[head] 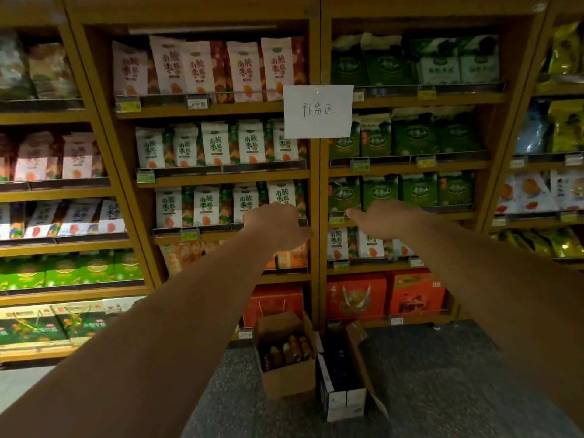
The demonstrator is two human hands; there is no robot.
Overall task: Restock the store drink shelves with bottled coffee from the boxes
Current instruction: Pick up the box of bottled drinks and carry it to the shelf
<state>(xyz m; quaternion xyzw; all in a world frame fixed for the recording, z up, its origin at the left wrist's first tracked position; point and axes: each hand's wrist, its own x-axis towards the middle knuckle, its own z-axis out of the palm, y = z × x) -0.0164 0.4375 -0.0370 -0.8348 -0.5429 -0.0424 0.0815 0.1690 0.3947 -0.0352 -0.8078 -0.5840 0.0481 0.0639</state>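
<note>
An open brown cardboard box [286, 379] stands on the floor in front of the shelves, with several brown bottles of coffee [289, 349] upright inside. Beside it on the right stands a second open box [343, 398] with dark blue bottles [338, 363] in it. Both my arms reach forward at shelf height. My left hand [278, 226] hangs with fingers loosely curled down and holds nothing. My right hand [380, 218] is relaxed, thumb pointing left, and is empty too. Both hands hover in front of the third shelf, well above the boxes.
Wooden shelf units [314, 191] filled with bagged snacks face me. A white paper sign [317, 110] with handwriting is taped to the middle post. Red gift boxes [357, 297] fill the bottom shelf. Grey speckled floor [442, 374] extends to the right of the boxes.
</note>
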